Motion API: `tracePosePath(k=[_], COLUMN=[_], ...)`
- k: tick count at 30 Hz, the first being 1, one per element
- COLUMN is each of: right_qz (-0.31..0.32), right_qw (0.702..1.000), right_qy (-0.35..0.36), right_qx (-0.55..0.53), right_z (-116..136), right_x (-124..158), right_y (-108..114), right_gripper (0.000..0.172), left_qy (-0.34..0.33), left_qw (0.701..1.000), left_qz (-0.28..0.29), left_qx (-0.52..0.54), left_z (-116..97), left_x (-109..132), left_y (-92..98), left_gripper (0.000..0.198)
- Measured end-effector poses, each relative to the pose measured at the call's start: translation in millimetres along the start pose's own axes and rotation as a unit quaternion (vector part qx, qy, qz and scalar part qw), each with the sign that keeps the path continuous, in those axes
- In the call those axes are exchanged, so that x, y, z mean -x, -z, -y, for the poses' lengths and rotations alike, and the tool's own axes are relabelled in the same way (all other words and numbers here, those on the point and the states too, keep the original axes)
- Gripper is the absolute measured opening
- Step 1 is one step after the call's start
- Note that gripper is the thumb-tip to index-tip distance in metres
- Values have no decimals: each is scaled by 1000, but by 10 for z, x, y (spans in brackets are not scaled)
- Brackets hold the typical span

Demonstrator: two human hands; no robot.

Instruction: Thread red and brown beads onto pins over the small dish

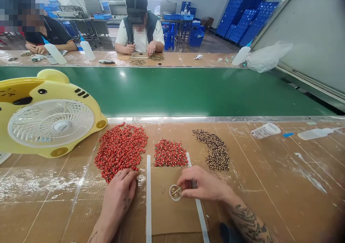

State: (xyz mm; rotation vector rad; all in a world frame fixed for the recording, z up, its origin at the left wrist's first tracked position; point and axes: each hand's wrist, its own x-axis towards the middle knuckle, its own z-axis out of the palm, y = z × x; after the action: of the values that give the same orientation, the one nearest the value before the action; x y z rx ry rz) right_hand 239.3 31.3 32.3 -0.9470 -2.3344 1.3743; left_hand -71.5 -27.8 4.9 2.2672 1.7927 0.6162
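My left hand (122,187) rests at the near edge of a large pile of small red pieces (122,149). Its fingers are curled together, and what lies between the tips is hidden. My right hand (201,183) pinches a thin pale stick (176,191), whose tip dips into a small clear round cup (174,198). That cup stands on a brown cardboard sheet (172,218) flanked by white strips. Just beyond the sheet sits a smaller pile of red pieces with pale spots (170,153). To the right lies a curved pile of dark and gold pieces (217,151).
A yellow animal-faced fan (61,126) stands at the left. At the right are a white tub (266,131), a blue cap (288,134) and a squeeze bottle (314,133). A green conveyor belt (183,90) crosses beyond the table; two people sit on its far side.
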Motion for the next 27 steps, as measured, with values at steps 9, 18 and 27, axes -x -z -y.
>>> tracePosePath(k=[9, 18, 27], right_qz=[-75, -86, -81], right_qw=[994, 995, 993], right_qy=[73, 52, 80], right_qx=[17, -21, -36], right_z=[-135, -151, -183], right_x=[9, 52, 23], right_y=[-244, -174, -187], right_gripper=[18, 19, 20], left_qy=[130, 199, 176], left_qw=[979, 811, 779], left_qz=[-43, 25, 31], left_qx=[150, 549, 600], left_z=[-203, -564, -617], left_x=[-27, -140, -164], left_y=[118, -176, -375], left_gripper=[14, 14, 7])
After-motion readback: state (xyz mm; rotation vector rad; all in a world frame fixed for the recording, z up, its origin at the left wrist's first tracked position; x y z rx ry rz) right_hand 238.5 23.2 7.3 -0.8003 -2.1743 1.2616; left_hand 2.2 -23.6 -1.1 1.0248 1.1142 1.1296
